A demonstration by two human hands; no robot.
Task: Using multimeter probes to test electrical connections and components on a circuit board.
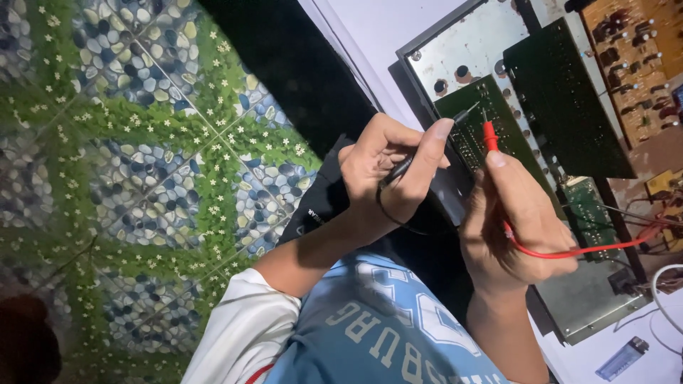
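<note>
Head view: black probe (398, 169) mostly hidden inside left hand (388, 167).

No packages, signs or screens in view. Only label-like item: small white printed mark (311, 215) on black cloth, just left of left forearm, too small to make out shape. Large pale lettering (384, 334) printed across light blue shirt at bottom centre, seen upside down, partly cut by frame edge and by forearms.
</note>
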